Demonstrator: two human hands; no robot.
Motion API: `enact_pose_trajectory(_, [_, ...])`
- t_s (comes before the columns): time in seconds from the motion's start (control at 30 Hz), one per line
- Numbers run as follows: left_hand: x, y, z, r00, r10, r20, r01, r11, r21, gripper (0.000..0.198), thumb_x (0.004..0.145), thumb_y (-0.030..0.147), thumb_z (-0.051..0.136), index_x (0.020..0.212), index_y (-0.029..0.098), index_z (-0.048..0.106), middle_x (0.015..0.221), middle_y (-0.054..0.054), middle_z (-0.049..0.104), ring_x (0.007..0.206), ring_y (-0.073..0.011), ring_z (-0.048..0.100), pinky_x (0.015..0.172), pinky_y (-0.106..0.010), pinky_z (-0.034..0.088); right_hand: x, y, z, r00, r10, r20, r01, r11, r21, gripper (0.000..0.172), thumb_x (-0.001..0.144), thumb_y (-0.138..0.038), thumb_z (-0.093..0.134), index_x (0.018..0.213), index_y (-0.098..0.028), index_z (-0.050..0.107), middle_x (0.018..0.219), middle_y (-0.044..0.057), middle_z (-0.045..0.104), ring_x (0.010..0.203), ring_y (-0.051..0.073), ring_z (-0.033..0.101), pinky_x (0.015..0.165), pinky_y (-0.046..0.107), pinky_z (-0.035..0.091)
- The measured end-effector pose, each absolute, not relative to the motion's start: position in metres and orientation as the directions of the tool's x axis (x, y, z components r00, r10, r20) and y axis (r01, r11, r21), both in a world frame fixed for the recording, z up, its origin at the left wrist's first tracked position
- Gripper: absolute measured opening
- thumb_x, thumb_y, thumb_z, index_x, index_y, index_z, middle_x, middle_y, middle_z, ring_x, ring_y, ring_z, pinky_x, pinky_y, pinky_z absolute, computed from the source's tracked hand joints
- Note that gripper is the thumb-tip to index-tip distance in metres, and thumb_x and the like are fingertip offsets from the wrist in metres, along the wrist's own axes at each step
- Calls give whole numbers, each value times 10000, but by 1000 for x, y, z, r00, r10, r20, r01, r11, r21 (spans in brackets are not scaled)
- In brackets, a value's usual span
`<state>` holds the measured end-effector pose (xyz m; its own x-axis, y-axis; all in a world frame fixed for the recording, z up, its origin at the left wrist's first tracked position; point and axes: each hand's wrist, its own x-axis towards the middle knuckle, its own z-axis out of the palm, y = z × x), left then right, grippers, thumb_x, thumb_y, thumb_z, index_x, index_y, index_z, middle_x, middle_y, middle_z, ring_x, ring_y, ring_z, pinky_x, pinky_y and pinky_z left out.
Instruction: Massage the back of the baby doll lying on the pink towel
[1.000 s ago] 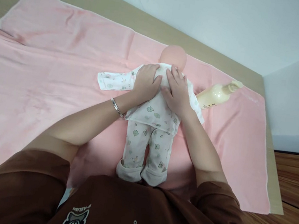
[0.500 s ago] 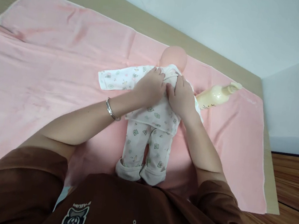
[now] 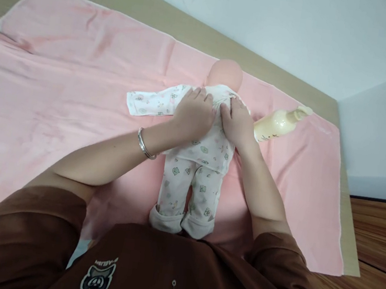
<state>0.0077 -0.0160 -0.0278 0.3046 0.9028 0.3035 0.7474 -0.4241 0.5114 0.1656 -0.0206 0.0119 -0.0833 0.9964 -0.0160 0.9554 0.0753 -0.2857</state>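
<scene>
A baby doll [image 3: 224, 73] in a white printed suit [image 3: 195, 164] lies on its back on a pink towel [image 3: 62, 80], head pointing away from me. My left hand [image 3: 193, 113] rests on the doll's chest with its fingers curled onto the cloth near the collar. Right beside it, my right hand [image 3: 237, 122] presses on the other half of the chest, fingers bent and gripping the suit's front. The two hands almost touch at the middle. One empty sleeve [image 3: 148, 103] of the suit lies flat out to the left.
A cream pump bottle [image 3: 279, 122] lies on the towel just right of my right hand. The towel covers a wooden tabletop [image 3: 345, 216] set against a pale wall. Wooden floor shows at the right. A silver bangle [image 3: 145, 144] circles my left wrist.
Both hands have slid from flat on the doll's shoulders toward the chest's middle and their fingers have curled onto the cloth. The doll and bottle have stayed put.
</scene>
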Motion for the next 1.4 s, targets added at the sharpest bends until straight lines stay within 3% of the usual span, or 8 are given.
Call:
enact_pose_trajectory(0.2, [1,-3,-14,333,917,221,737,-399,545,323,983,213,434,1111,101,709,1260,-222,730,1269,-378,671,1170,-563,529,160,-33,15,-96,995,29,987,99,-130,519,1156,-372,334,1390,1,609,1347,249,673,1284,414,632,1136,559,507])
enact_pose_trajectory(0.37, [-4,18,-24,241,946,217,709,-325,626,406,1040,296,388,1226,109,697,1312,-185,737,1264,-333,672,1192,-514,512,148,-55,25,-124,990,67,992,123,15,418,1122,-308,387,1211,-26,682,1144,228,719,1128,392,664,1016,505,556])
enact_pose_trajectory(0.53, [6,-5,-23,282,923,260,785,-378,491,450,1057,312,354,1254,48,661,1325,-273,681,1319,-413,607,1208,-589,460,160,-36,17,-79,996,48,988,85,-126,444,1130,-345,365,1204,-68,705,1218,220,721,1203,380,665,1059,500,545])
enact_pose_trajectory(0.67, [10,-22,-15,330,893,306,727,-447,521,330,1024,257,437,1215,98,655,1363,-245,649,1384,-410,567,1266,-594,417,173,-18,9,-69,997,20,963,72,-259,534,1142,-423,330,1370,-65,654,1326,222,706,1248,402,660,1072,550,538])
enact_pose_trajectory(0.8, [1,-7,-11,322,917,236,671,-397,626,179,935,178,517,979,177,691,1184,-141,724,1211,-334,673,1159,-517,533,165,-26,12,-61,998,33,982,66,-179,535,1152,-383,311,1331,-10,650,1328,257,690,1273,406,645,1110,551,518])
enact_pose_trajectory(0.93, [-5,15,-22,282,923,262,631,-384,674,185,904,210,495,919,202,679,1105,-102,759,1141,-303,679,1112,-496,547,149,-47,21,-63,994,93,997,67,-47,394,1119,-348,414,1128,-71,694,1039,200,740,1031,363,705,963,504,572])
enact_pose_trajectory(1.23, [4,13,-43,195,923,331,669,-371,643,296,986,279,470,1193,183,658,1241,-156,720,1243,-319,624,1178,-482,491,157,-36,20,-52,996,68,990,60,-126,403,1127,-350,363,1159,-134,703,1033,151,747,1012,335,695,908,451,547])
enact_pose_trajectory(1.4, [5,13,-42,175,931,320,673,-350,652,362,980,279,486,1265,149,668,1293,-168,708,1290,-337,620,1198,-493,480,155,-22,13,12,998,62,984,-1,-177,403,1151,-319,369,1259,-72,668,1224,208,728,1175,361,683,1033,483,539])
